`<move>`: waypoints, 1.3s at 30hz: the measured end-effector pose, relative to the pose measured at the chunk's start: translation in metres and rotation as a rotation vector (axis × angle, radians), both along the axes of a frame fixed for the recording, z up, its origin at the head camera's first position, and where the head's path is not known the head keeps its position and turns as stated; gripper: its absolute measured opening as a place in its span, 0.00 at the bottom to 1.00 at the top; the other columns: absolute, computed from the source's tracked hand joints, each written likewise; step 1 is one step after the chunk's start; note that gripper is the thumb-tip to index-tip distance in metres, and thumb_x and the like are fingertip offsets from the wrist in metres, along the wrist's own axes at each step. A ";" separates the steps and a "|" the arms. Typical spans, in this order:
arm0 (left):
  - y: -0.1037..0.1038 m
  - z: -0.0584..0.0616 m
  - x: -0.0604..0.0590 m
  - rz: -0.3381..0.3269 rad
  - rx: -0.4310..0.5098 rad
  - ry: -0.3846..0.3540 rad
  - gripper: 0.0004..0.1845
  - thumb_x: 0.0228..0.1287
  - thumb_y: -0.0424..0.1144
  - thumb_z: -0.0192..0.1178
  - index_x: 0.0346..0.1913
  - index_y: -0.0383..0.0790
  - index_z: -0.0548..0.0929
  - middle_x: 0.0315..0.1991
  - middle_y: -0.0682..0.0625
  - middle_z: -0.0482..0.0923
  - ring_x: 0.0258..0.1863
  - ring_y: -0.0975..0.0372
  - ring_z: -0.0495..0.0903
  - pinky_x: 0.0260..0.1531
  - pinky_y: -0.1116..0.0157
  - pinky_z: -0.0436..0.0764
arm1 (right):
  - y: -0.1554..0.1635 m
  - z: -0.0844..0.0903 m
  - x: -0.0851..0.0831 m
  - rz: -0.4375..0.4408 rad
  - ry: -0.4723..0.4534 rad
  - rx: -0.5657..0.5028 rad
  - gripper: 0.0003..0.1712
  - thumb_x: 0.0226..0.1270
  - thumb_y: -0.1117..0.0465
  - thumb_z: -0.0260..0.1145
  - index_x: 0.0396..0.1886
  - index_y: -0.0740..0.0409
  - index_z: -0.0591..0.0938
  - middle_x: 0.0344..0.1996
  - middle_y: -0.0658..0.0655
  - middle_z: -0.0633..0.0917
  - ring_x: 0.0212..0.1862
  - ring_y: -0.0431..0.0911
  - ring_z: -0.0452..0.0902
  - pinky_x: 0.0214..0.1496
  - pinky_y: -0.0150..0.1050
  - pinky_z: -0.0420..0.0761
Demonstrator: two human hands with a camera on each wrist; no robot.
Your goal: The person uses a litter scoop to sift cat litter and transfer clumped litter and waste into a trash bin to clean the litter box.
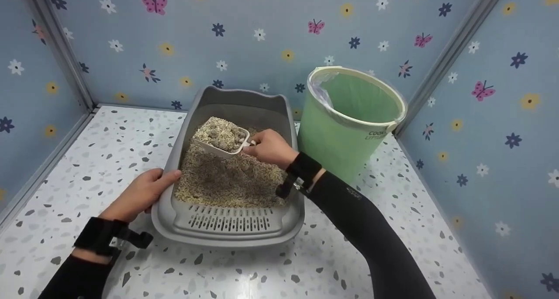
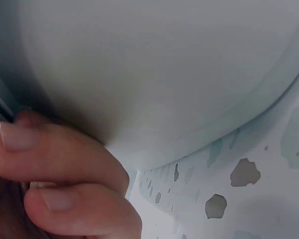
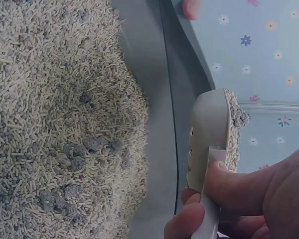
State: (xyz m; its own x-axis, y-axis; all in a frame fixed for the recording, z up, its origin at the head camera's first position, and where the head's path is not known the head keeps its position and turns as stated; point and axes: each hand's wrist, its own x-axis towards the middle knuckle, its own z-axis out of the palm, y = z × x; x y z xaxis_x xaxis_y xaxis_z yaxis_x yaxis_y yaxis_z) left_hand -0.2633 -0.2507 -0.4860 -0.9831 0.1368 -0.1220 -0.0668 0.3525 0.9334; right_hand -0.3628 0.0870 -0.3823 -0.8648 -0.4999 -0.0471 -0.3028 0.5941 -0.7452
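A grey litter box (image 1: 227, 240) stands on the speckled surface, with pellet litter (image 1: 231, 181) inside and a slotted panel at its near end. My left hand (image 1: 142, 190) grips the box's left rim, thumb over the edge and fingers (image 2: 65, 157) curled against the outer wall. Above the litter, my right hand (image 1: 274, 149) holds a white litter scoop (image 3: 209, 122) by its handle. Pellets and grey clumps (image 1: 220, 133) are heaped in the scoop. Several more clumps (image 3: 77, 154) lie on the litter in the right wrist view.
Right of the box stands a green trash bin (image 1: 334, 142) with a clear liner (image 1: 323, 91) over its rim. Blue walls (image 1: 244, 46) with flowers and butterflies enclose the back and both sides. The floor (image 1: 105, 150) is white with grey specks.
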 end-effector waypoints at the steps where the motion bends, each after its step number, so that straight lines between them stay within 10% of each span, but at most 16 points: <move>1: 0.000 0.000 0.000 0.000 0.001 -0.001 0.32 0.85 0.66 0.57 0.48 0.35 0.74 0.26 0.50 0.75 0.16 0.66 0.66 0.14 0.66 0.69 | 0.002 0.001 0.002 0.004 0.004 -0.005 0.19 0.84 0.62 0.70 0.26 0.52 0.82 0.17 0.46 0.71 0.21 0.40 0.63 0.30 0.35 0.64; 20: -0.001 -0.001 -0.001 -0.015 0.001 0.010 0.32 0.86 0.66 0.56 0.49 0.34 0.74 0.26 0.49 0.77 0.14 0.66 0.67 0.12 0.67 0.70 | 0.043 0.010 0.029 -0.020 0.181 -0.004 0.24 0.81 0.58 0.73 0.21 0.47 0.75 0.18 0.44 0.67 0.22 0.40 0.63 0.32 0.38 0.67; 28: 0.000 -0.001 -0.002 -0.008 0.006 0.010 0.33 0.85 0.66 0.56 0.49 0.33 0.75 0.26 0.49 0.79 0.14 0.67 0.67 0.12 0.67 0.69 | 0.064 0.011 0.047 -0.116 0.191 -0.008 0.11 0.78 0.57 0.75 0.50 0.60 0.91 0.28 0.48 0.81 0.30 0.43 0.74 0.37 0.40 0.77; 39: 0.000 -0.001 -0.001 -0.003 0.005 0.001 0.32 0.85 0.66 0.56 0.49 0.34 0.74 0.27 0.49 0.78 0.15 0.66 0.68 0.12 0.66 0.70 | 0.092 0.007 0.058 -0.094 0.173 0.040 0.09 0.77 0.57 0.75 0.50 0.57 0.91 0.31 0.50 0.84 0.33 0.44 0.78 0.39 0.43 0.81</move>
